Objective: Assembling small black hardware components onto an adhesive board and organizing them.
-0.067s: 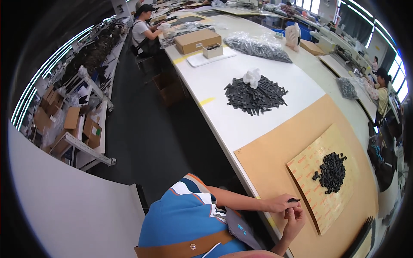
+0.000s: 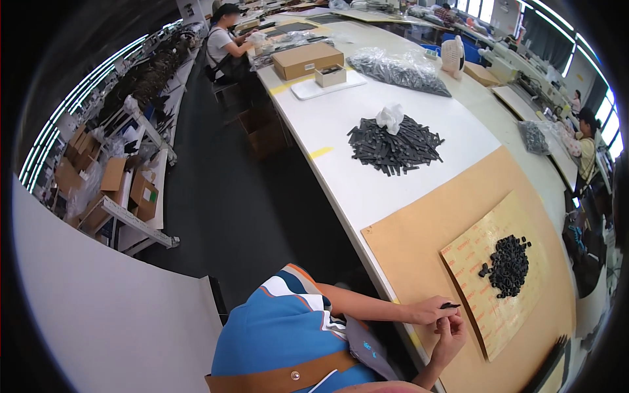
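Both of my hands meet over the table's near edge, left of the yellow printed board. A short black strip (image 2: 449, 306) pokes out from the fingers of my left hand (image 2: 424, 310), which is closed on it. My right hand (image 2: 451, 340) is closed just below, its fingertips touching the left fingers. What the right fingertips pinch is too small and covered to make out. On the yellow printed board (image 2: 468, 288) nearby lies a heap of small black loops (image 2: 510, 265). Farther up the table spreads a pile of flat black strips (image 2: 396, 147), topped by crumpled white tissue (image 2: 390, 118).
Brown paper (image 2: 419, 229) covers the table under the board. Long black strips (image 2: 549, 367) lie at lower right. Farther off are a cardboard box (image 2: 304, 60), a white tray (image 2: 308, 90), a filled clear bag (image 2: 400, 71) and a white fan (image 2: 453, 57). Other people sit along the tables.
The whole view has shifted slightly, moving the table's contents a little to the right and down. My hands keep nearly the same pose around the strip.
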Demonstrator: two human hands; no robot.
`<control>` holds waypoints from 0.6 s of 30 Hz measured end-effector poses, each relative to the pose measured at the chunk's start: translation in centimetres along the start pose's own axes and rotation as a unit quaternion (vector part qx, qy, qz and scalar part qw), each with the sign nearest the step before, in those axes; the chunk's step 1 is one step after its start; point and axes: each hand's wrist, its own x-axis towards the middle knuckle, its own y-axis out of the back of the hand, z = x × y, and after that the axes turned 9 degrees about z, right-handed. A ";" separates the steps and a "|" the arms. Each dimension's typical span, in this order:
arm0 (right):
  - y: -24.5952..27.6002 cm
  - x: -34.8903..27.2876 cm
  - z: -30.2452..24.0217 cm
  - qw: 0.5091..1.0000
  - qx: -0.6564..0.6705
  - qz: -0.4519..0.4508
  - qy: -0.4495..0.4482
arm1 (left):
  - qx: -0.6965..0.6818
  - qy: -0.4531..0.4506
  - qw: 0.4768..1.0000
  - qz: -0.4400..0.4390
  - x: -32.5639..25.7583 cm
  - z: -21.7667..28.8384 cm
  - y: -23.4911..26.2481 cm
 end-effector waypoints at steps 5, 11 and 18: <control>0.0 -0.9 0.7 0.999 -0.038 0.031 0.006 | -0.010 -0.001 1.000 -0.001 -0.3 -1.4 -0.6; -2.3 -0.6 2.2 0.986 -0.071 0.124 0.085 | 0.084 -0.053 0.993 0.072 -0.1 -1.8 0.1; -2.0 0.0 2.5 0.985 0.018 0.172 0.020 | 0.107 -0.071 0.990 0.061 0.6 -0.5 0.0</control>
